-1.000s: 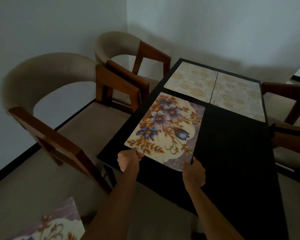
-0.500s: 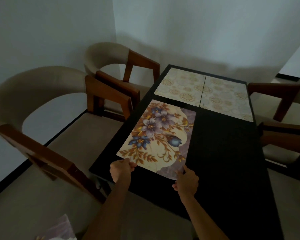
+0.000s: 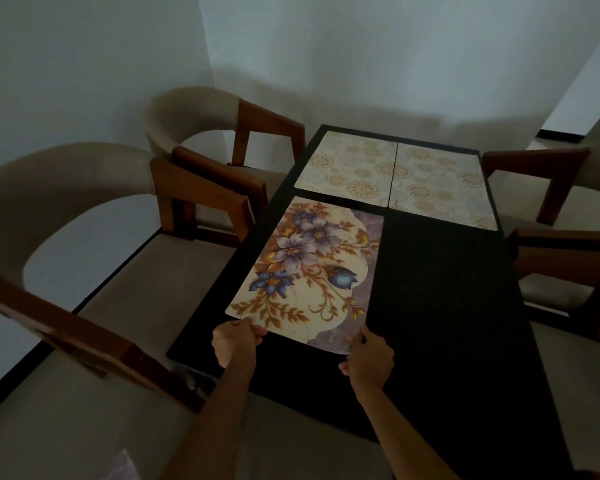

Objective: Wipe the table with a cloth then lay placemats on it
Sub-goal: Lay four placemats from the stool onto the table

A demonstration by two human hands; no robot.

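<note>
Both hands [image 3: 234, 342] pinch floral placemat [image 3: 309, 271] — flat on black table [image 3: 447, 306].

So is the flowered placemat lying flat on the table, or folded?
Spread flat: the flowered placemat shows its whole print on the table, left hand and right hand holding its near edge.

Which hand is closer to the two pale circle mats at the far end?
Neither clearly: both hands grip the flowery placemat at its near edge, left hand, right hand, both far from the circle mats.
</note>
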